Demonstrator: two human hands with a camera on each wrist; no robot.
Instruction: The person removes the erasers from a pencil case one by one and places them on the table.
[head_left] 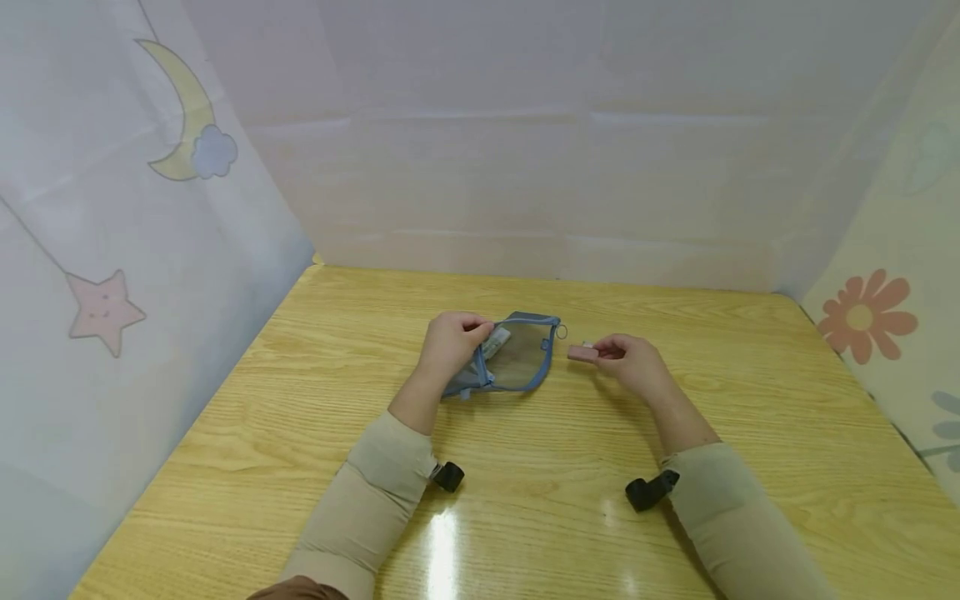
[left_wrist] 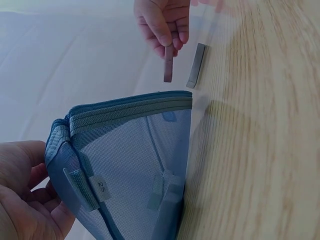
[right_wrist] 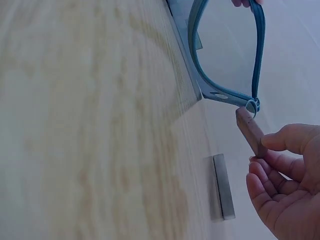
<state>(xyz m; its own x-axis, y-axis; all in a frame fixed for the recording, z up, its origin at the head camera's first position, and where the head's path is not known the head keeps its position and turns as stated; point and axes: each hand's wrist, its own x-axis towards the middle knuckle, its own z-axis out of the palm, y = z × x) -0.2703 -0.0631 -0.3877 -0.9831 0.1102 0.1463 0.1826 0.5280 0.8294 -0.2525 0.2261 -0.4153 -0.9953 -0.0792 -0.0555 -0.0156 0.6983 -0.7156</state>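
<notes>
A blue mesh zip pouch [head_left: 517,367] stands on the table with its mouth spread open toward the right. My left hand [head_left: 450,337] pinches the pouch's edge at its left side. Through the mesh a pale, greenish printed item [head_left: 495,342] shows inside; its kind is unclear. My right hand [head_left: 630,362] pinches a small reddish-brown block [right_wrist: 250,131] between thumb and fingers, just outside the mouth near the zip's ring [right_wrist: 251,106]. Below that hand a small grey block [right_wrist: 224,186] rests on the table.
The wood-grain table [head_left: 300,467] is bounded by a plain pale back wall [head_left: 555,183] and printed side walls. A small tag marked 25 [left_wrist: 100,188] is sewn to the pouch. A black wrist camera [head_left: 651,490] is worn on each forearm.
</notes>
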